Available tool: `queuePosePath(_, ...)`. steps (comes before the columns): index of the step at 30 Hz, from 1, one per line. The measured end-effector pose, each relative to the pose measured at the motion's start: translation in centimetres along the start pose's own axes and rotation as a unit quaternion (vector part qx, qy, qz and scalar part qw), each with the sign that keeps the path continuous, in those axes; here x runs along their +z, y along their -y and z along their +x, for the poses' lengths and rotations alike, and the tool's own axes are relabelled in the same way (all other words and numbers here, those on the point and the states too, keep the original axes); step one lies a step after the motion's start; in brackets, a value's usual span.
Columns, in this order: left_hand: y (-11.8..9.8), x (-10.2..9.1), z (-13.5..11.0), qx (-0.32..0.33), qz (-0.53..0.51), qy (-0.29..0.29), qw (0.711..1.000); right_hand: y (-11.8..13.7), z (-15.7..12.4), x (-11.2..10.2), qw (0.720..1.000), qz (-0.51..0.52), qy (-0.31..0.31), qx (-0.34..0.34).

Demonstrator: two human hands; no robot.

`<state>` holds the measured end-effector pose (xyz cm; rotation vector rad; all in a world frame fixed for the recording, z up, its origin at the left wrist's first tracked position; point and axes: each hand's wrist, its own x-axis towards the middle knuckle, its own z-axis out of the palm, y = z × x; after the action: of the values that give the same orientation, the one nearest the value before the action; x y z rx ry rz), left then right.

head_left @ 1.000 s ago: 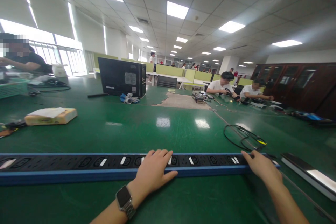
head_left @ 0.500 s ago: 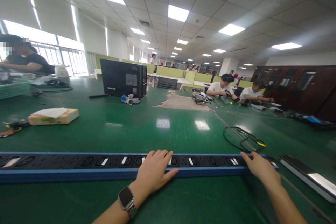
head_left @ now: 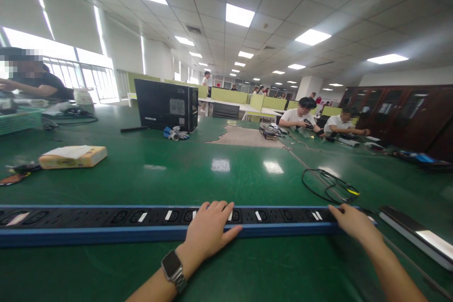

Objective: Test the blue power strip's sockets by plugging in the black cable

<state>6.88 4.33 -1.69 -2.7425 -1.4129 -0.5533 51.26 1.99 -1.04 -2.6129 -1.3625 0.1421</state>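
Observation:
A long blue-and-black power strip (head_left: 276,216) lies across the green table in front of me, sockets facing up, with small white labels on it. My left hand (head_left: 211,225), with a watch (head_left: 172,265) on its wrist, spans the strip near the middle. Its fingertips reach the far edge and the thumb rests along the near blue side. At the strip's right end, my right hand (head_left: 354,222) grips it, thumb and a finger on top. The other right fingers are hidden behind the hand. A black cable (head_left: 329,186) lies coiled just beyond that hand.
A long black-and-white device (head_left: 415,233) lies at the right. Farther back stand a black computer case (head_left: 163,104) with gloves (head_left: 176,133) beside it, and a tissue pack (head_left: 73,156) at left. Co-workers sit at the far right (head_left: 299,115) and far left (head_left: 33,80).
My right hand and forearm have shifted slightly to the right along the strip's end. My left hand stays almost in place on the strip.

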Motion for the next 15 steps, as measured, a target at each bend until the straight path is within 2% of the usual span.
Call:
queuePosePath(5,0.0,-0.1,0.1,0.000,0.000,0.002,1.000,0.2,-0.8,-0.5,1.000,0.000,-0.015,-0.009)
queuePosePath(7,-0.1,-0.2,0.1,-0.004,0.000,0.004,1.000,0.4,-1.3,-1.3,0.999,-0.002,-0.031,-0.009)
queuePosePath(9,-0.1,-0.3,0.2,-0.008,-0.003,0.010,1.000,0.4,-1.7,-3.1,0.998,-0.009,-0.057,0.004)
queuePosePath(12,-0.1,-0.3,0.2,-0.011,-0.007,0.014,1.000,0.6,-2.3,-6.9,0.995,0.001,-0.103,0.014)
queuePosePath(13,-0.1,-0.4,0.2,-0.011,-0.007,0.013,1.000,1.0,-2.5,-8.0,0.994,0.022,-0.104,-0.004)
queuePosePath(15,-0.1,-0.4,0.2,-0.010,-0.005,0.008,1.000,2.5,-3.4,-9.1,0.995,0.055,-0.067,-0.056)
